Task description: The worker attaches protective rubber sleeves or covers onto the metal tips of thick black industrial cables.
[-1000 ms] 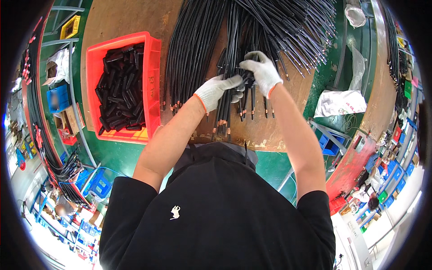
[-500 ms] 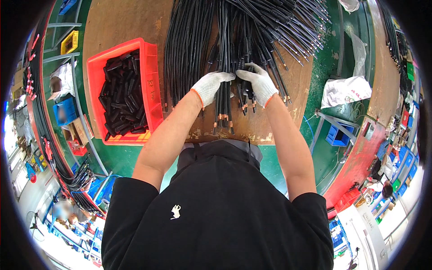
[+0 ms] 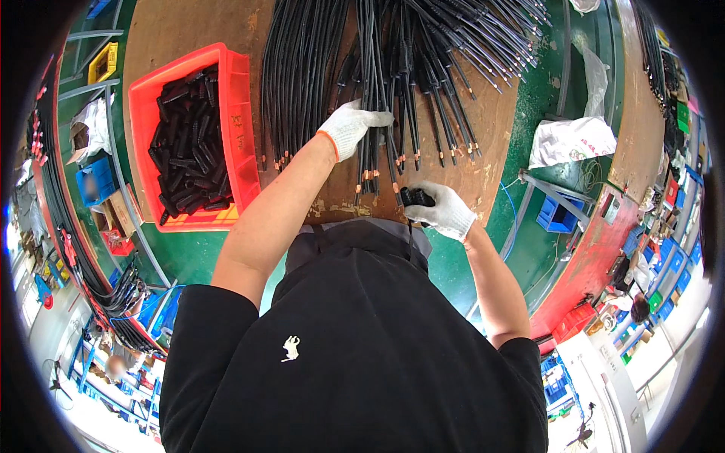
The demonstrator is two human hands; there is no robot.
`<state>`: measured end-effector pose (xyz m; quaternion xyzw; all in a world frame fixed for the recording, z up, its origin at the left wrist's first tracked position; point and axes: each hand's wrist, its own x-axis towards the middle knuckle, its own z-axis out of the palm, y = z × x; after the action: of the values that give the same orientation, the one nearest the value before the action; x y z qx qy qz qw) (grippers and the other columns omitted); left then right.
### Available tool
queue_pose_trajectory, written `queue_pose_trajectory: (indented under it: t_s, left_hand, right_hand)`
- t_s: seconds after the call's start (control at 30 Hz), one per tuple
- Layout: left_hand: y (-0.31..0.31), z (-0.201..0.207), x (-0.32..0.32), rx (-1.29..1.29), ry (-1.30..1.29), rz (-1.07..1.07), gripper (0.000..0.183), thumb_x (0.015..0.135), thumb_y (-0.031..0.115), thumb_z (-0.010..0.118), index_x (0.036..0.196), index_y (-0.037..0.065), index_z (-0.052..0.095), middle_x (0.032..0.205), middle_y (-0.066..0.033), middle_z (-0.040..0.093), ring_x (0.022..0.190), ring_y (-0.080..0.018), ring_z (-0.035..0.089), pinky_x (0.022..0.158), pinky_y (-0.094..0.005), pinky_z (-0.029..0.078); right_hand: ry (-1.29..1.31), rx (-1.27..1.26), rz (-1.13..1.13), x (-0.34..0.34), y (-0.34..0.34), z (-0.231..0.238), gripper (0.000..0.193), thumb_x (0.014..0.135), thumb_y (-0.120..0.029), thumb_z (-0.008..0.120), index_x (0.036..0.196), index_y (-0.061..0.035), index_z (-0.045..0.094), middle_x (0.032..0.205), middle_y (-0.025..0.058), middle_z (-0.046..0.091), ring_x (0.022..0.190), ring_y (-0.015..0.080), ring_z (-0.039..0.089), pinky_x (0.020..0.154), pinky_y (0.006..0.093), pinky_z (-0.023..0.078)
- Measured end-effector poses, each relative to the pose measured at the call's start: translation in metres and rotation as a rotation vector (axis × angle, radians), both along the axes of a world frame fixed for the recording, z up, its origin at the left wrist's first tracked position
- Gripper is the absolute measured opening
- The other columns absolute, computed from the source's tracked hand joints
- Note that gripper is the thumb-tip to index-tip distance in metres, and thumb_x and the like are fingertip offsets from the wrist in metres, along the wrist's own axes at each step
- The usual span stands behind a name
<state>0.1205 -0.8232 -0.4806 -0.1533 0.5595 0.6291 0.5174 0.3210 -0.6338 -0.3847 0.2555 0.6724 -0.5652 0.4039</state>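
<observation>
My left hand, in a white knitted glove with an orange cuff, is closed round a few black cables from the bundle. Their copper-coloured ends point toward me, near the table's front edge. Lower and to the right, my right hand, gloved the same way, is closed on black sleeves; how many it holds I cannot tell. These sleeves are right by the copper end of one longer cable, and whether they touch it is unclear. More black cables fan out over the far part of the wooden table.
At the left, a red plastic bin holds a heap of black tubular pieces. Racks with blue boxes flank the table. A white bag lies on the right. Green floor shows around the table.
My right hand has moved from the bundle down toward me, now with black sleeves in it. My left hand stays at the cables. The whole view has shifted slightly.
</observation>
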Motion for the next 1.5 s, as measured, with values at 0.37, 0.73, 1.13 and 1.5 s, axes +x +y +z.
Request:
queue_pose_trajectory:
  t_s: [0.37, 0.73, 1.13, 1.5]
  left_hand:
    - [0.009, 0.007, 0.004, 0.024, -0.049, 0.073, 0.039, 0.090, 0.003, 0.084, 0.125, -0.003, 0.068, 0.110, -0.0126, 0.075, 0.093, -0.0216, 0.074, 0.076, -0.0384, 0.064]
    - [0.015, 0.000, 0.012, 0.051, 0.050, 0.068, 0.038, 0.094, 0.010, 0.082, 0.128, 0.002, 0.069, 0.115, -0.0100, 0.075, 0.097, -0.0236, 0.072, 0.089, -0.0393, 0.061]
    - [-0.033, 0.017, -0.011, 0.035, -0.130, 0.201, 0.018, 0.102, 0.022, 0.071, 0.109, 0.006, 0.067, 0.084, -0.0022, 0.066, 0.065, -0.0153, 0.064, 0.061, -0.0355, 0.058]
    - [-0.031, 0.005, -0.011, 0.077, -0.174, 0.141, 0.035, 0.093, 0.018, 0.085, 0.121, 0.003, 0.070, 0.102, -0.0089, 0.073, 0.078, -0.0216, 0.074, 0.072, -0.0408, 0.067]
  right_hand:
    - [0.019, 0.072, 0.151, 0.016, 0.002, 0.009, 0.046, 0.086, -0.025, 0.084, 0.125, -0.0029, 0.073, 0.100, 0.0113, 0.078, 0.088, 0.0187, 0.072, 0.083, 0.0351, 0.058]
    - [-0.126, -0.202, -0.393, -0.038, -0.017, -0.019, 0.040, 0.095, -0.022, 0.081, 0.127, -0.0004, 0.069, 0.086, 0.0056, 0.072, 0.062, 0.0115, 0.063, 0.048, 0.0284, 0.046]
    - [0.237, 0.144, -0.335, -0.238, 0.011, -0.034, 0.043, 0.101, -0.033, 0.075, 0.131, -0.0022, 0.069, 0.105, 0.0062, 0.073, 0.079, 0.0131, 0.066, 0.061, 0.0312, 0.056]
    - [0.157, 0.034, -0.285, -0.103, -0.016, -0.026, 0.056, 0.088, -0.019, 0.089, 0.137, -0.0015, 0.068, 0.115, 0.0080, 0.076, 0.097, 0.0140, 0.070, 0.075, 0.0307, 0.061]
